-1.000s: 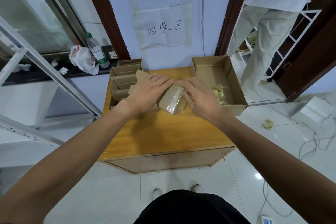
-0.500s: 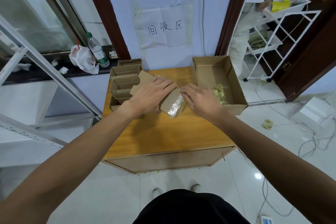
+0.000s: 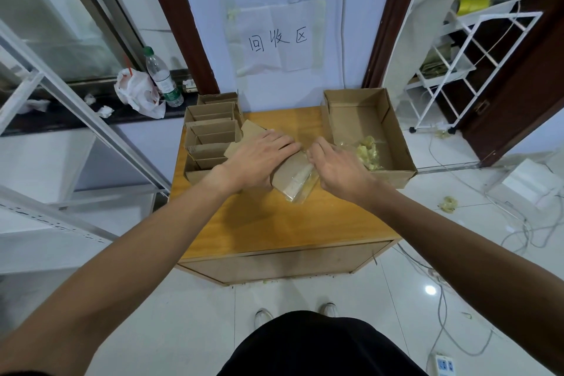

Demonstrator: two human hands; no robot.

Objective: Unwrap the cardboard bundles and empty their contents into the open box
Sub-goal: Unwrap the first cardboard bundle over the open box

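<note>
Fingers (image 3: 282,143) of the left hand (image 3: 259,159) lie nearly straight, pressing on the cardboard bundle (image 3: 290,175); right hand (image 3: 338,169) fingertips curl and pinch its clear wrap (image 3: 300,192) at the far end. Bundle sits tilted on the table (image 3: 274,223) under both hands. Right of the right fingers: open box (image 3: 395,178) with yellowish scraps (image 3: 369,152); left of the left fingers: stacked cardboard boxes (image 3: 210,137).
</note>
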